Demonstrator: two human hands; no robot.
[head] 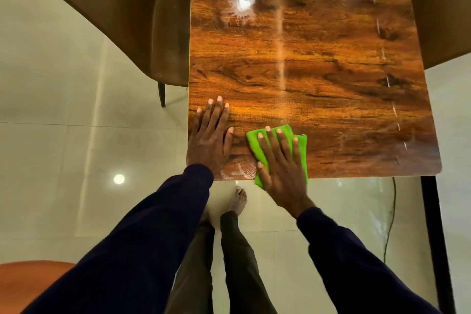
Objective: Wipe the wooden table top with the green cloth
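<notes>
The glossy wooden table top (318, 64) fills the upper middle of the head view. A folded green cloth (300, 145) lies at the table's near edge, with one corner hanging over it. My right hand (280, 163) presses flat on the cloth with straight, spread fingers. My left hand (211, 137) rests flat on the bare wood at the near left corner, just left of the cloth and apart from it. A pale smear shows on the wood between the two wrists.
A brown chair (122, 23) stands along the table's left side and another chair (443, 20) at the right. An orange seat (30, 280) shows at the bottom left. A black table leg (433, 224) and a thin cable (391, 216) stand at the right. My bare feet are on the tiled floor.
</notes>
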